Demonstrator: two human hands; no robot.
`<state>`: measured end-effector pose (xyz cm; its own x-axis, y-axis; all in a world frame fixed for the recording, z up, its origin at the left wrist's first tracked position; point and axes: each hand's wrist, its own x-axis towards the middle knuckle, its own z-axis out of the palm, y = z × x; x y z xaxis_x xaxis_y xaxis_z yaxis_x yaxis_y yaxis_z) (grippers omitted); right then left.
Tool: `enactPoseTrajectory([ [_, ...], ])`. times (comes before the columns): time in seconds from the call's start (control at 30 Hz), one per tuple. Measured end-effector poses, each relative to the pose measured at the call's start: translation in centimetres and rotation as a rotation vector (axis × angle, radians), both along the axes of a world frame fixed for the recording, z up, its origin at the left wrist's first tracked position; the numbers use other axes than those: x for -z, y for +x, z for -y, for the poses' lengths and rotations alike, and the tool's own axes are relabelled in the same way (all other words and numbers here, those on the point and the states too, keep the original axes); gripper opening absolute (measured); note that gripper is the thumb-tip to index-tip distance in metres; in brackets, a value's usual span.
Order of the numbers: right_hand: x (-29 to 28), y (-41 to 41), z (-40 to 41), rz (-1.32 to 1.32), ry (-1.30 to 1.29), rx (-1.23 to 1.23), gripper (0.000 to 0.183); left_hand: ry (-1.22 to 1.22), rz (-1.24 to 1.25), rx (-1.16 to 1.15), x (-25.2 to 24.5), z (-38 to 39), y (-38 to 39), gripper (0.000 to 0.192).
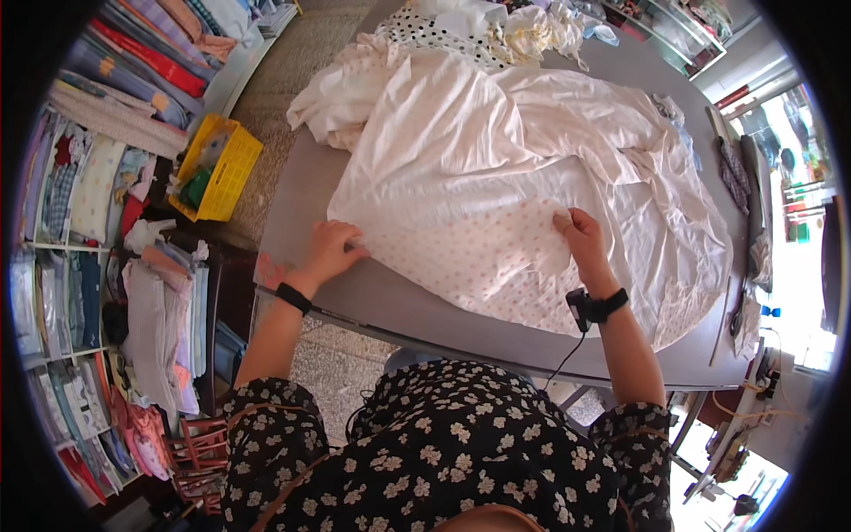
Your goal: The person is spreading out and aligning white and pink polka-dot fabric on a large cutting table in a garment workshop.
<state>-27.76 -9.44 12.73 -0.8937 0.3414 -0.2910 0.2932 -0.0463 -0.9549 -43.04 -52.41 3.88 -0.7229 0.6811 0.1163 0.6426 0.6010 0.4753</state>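
A large white cloth with pink dots (465, 253) lies spread in loose folds over a grey table (412, 299). At its near left corner rests my left hand (331, 247), thumb and fingers apart, the fingertips touching the cloth's edge. My right hand (585, 236) pinches a piece of the dotted fabric between thumb and fingers, toward the right of the near part. Plainer white fabric (445, 133) is bunched farther back. Each wrist wears a black band, and a small device with a cable (580, 309) sits at the right one.
Black-dotted white fabric (432, 36) and crumpled yellowish cloth (532, 33) lie at the table's far end. Scissors (736, 319) lie near the right edge. A yellow plastic basket (229, 173) stands left of the table, beside shelves of folded textiles (73, 286).
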Motion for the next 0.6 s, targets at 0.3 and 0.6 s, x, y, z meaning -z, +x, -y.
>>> enactPoseTrajectory([
  [0.3, 8.0, -1.1, -5.8, 0.230, 0.634, 0.089, 0.015, -0.284, -0.021, 0.016, -4.1, -2.6, -3.7, 0.009],
  [0.6, 7.4, -5.1, -4.1, 0.036, 0.920, -0.163, 0.037, -0.015, 0.013, 0.320, -2.9, -10.7, -6.1, 0.033],
])
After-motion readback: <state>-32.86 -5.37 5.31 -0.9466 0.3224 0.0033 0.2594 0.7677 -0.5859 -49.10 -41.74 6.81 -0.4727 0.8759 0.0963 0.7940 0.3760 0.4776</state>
